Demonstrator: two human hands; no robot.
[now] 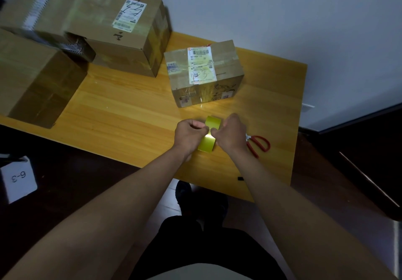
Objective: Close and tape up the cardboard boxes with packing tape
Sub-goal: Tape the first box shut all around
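Left hand and right hand gripping tape roll between them.

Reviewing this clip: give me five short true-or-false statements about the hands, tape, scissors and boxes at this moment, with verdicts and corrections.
1. Both hands hold the roll of tape. True.
2. The red-handled scissors lie on the table beside the right hand. True.
3. The left hand holds the scissors. False: it grips the tape.
4. The small box nearest the hands stands open. False: it is closed and taped.
5. The tape roll sits on top of a box. False: it is above the table.
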